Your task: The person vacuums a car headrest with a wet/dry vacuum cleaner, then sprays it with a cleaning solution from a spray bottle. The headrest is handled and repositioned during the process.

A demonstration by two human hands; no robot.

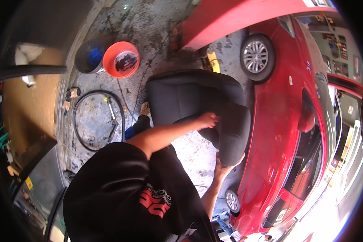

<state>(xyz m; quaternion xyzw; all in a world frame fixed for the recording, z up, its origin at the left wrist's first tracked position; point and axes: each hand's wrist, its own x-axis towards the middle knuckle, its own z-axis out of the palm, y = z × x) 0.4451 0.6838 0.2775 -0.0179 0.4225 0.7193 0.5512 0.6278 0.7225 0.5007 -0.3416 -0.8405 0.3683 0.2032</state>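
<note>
Hands: left [207, 119] and right [222, 169] gripping black car seat [197, 101]; red car [286, 121] just beside, wet floor [97, 117] open left.

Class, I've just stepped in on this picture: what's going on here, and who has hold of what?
A person in a black shirt is carrying a dark fabric car seat with bare hands. The left hand lies on top of the seat where the two cushions meet, and the right hand grips the lower end from beneath. A red car stands close on the right. On the wet concrete floor behind sit an orange bucket, a grey bucket and a coiled black hose.
</note>
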